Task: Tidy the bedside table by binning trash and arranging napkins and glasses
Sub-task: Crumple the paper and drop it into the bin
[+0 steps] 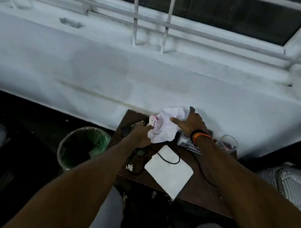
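Observation:
A crumpled white napkin [164, 126] with pink stains lies at the back of the dark brown bedside table [197, 193]. My left hand [140, 135] pinches its left edge. On the napkin's right side rests my right hand [192, 122], fingers spread and straight. A flat, folded white napkin [169, 172] lies at the table's front middle. A clear drinking glass [228, 144] with something pink inside stands at the right rear corner.
A bin [82, 147] with a green liner stands on the floor left of the table. A black spectacle case [133, 126], a black cable [168, 160] and a small flat box [190, 146] lie on the table. A white wall rises behind; bedding [287, 183] is at right.

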